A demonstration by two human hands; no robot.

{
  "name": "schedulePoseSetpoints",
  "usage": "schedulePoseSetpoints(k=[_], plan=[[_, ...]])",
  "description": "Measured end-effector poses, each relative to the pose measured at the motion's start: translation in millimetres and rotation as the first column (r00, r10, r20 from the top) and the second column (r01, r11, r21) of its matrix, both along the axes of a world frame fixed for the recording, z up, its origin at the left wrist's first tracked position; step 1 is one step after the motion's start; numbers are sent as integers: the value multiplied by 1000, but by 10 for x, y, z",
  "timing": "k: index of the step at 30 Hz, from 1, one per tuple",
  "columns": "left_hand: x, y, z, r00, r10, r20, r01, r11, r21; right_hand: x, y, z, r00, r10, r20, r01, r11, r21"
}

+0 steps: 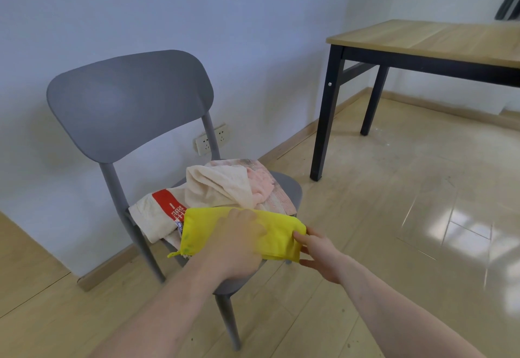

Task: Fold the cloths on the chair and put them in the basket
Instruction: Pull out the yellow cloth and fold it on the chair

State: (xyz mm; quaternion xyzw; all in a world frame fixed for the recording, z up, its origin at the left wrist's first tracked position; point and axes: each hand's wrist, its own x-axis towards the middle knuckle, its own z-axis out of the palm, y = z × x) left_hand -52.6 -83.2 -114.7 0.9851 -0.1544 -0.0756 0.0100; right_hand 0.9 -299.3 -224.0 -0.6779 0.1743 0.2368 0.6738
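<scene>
Left hand (239, 245): lies palm-down on the yellow cloth (278, 235), fingers straight and a little spread, pressing it flat against the chair seat
Right hand (318, 250): at the right end of the same cloth; fingertips and thumb meet the folded edge there and seem to nip it, the thumb lower down and held away from the fabric's underside
Yellow cloth: folded into a long band, lying across the front of the seat under the left palm and reaching to the right fingers; a short yellow loop sticks out at its lower corner, to the left of the left wrist
Cream towel (216, 186): heaped loosely just beyond the left hand's fingertips, touching the far edge of the yellow band
Pink towel (264, 189): bunched beside the cream one, beyond the gap between the two hands, partly tucked under it
White cloth with red stripe (157, 211): spread to the left of the left hand, draping over the seat's left edge, its near corner under the yellow band
Chair (126, 104): grey, backrest well beyond both hands, seat beneath them
Table (439, 40): wooden top on black legs, far off past the right hand
Wall socket (208, 141): low on the wall behind the chair
Basket: cannot tell where it is
</scene>
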Motion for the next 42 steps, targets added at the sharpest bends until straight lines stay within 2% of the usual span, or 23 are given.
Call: schedulePoseSetpoints(k=[5, 9, 12, 16, 18, 21, 24, 26, 30, 34, 42], plan=[[69, 43, -57, 1000, 1, -13, -1, 999, -42, 7, -89, 48, 998, -41, -44, 43, 998, 34], [79, 142, -46, 998, 34, -57, -47, 972, -230, -65, -182, 200, 992, -116, -51, 118, 992, 45], [69, 274, 41, 989, 143, -24, -138, 875, -465, -125, -201, 349, 981, -192, -21, 193, 979, 69], [48, 538, 145, 910, 407, 78, -311, 796, -519, -200, -182, 637, 972, -217, 86, 214, 976, 50], [43, 702, 115, 842, 539, 29, -455, 738, -498, -231, -155, 743, 966, -204, 159, 205, 979, 15], [38, 922, 10, 760, 629, -161, -611, 608, -507, -270, -108, 884, 944, -225, 240, 232, 973, -1], [36, 998, 17, 717, 607, -344, -667, 453, -591, -310, -40, 1023, 939, -214, 268, 218, 976, 13], [60, 1032, 25, 703, 592, -394, -673, 375, -638, -347, 26, 1113, 938, -198, 284, 198, 980, 31], [69, 1091, -36, 690, 559, -461, -689, 310, -655, -432, 218, 1295, 925, -163, 344, 151, 987, 62], [61, 1150, -90, 685, 528, -502, -667, 178, -724, -476, 507, 1425, 912, -106, 396, 95, 994, 47], [172, 1204, -158, 662, 473, -582, -687, 71, -724, -494, 1132, 1298, 902, 50, 429, -33, 998, -48]])
